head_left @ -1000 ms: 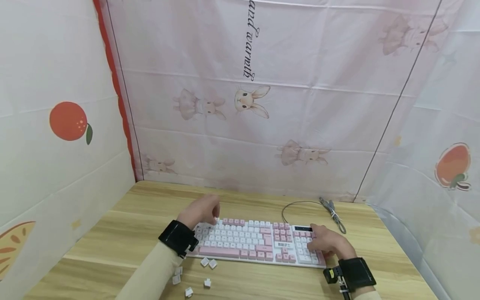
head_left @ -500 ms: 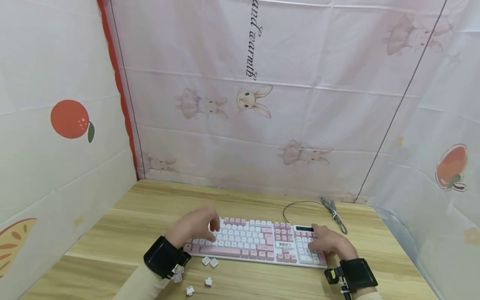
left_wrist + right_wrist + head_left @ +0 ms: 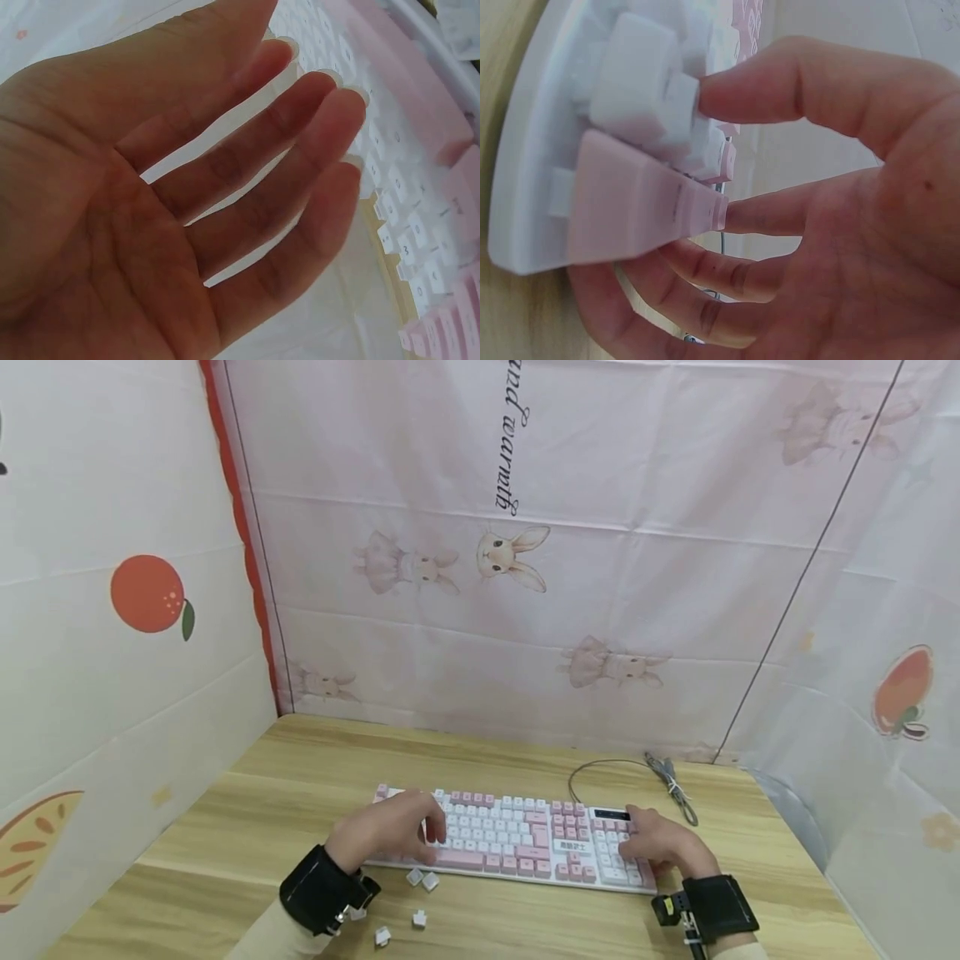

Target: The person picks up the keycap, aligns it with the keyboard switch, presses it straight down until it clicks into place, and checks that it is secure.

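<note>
A pink and white keyboard (image 3: 498, 837) lies across the front half of the table. My left hand (image 3: 393, 828) is over its left end, hiding keys there, with the thumb near the long pink spacebar (image 3: 459, 859). In the left wrist view the fingers are loosely bent and spread, palm bare, and white keys (image 3: 397, 142) show beyond the tips. At the other end my right hand (image 3: 666, 845) holds the keyboard. The right wrist view shows its thumb (image 3: 750, 86) against white number-pad keys and the lower fingers (image 3: 697, 300) curled round the side edge.
Several loose white keycaps (image 3: 419, 919) lie in front of the keyboard's left part, one partly hidden by the left wrist strap (image 3: 322, 889). A grey cable (image 3: 666, 777), bundled, lies behind the right end. Printed cloth walls (image 3: 450, 693) enclose the wooden table (image 3: 225, 827).
My left hand has come from the keyboard's back left corner toward its front edge, its fingers loosening. The right hand keeps its hold. The head view has shifted slightly.
</note>
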Action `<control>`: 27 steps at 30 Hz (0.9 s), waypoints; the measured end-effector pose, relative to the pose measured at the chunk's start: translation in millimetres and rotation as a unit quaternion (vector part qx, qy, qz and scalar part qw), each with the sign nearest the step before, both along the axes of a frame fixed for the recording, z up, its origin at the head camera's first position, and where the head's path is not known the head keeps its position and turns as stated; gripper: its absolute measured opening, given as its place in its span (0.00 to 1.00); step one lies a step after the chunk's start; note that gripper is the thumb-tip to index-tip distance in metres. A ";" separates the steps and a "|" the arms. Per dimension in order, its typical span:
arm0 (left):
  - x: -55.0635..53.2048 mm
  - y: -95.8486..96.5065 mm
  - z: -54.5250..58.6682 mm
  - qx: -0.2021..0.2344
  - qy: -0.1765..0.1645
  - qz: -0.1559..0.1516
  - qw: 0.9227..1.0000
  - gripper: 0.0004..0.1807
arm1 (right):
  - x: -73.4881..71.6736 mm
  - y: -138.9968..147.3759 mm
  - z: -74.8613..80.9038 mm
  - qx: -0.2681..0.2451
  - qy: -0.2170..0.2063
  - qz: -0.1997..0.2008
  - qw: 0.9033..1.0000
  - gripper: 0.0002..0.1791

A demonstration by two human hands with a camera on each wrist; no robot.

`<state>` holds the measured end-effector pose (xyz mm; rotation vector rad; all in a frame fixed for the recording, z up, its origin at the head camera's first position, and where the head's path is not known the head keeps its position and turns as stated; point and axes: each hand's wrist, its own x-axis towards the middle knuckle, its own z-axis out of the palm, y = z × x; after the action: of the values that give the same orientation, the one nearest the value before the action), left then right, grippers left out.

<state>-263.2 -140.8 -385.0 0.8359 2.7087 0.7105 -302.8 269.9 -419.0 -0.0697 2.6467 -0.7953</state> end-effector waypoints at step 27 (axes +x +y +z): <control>27.6 22.1 -14.4 -0.160 -0.072 0.033 0.984 0.18 | -0.5 0.8 0.7 0.002 -0.005 0.012 1.000 0.50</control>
<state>-235.6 -118.7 -399.4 0.5966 2.6299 0.3165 -303.3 270.6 -418.3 -0.0952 2.6326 -0.7802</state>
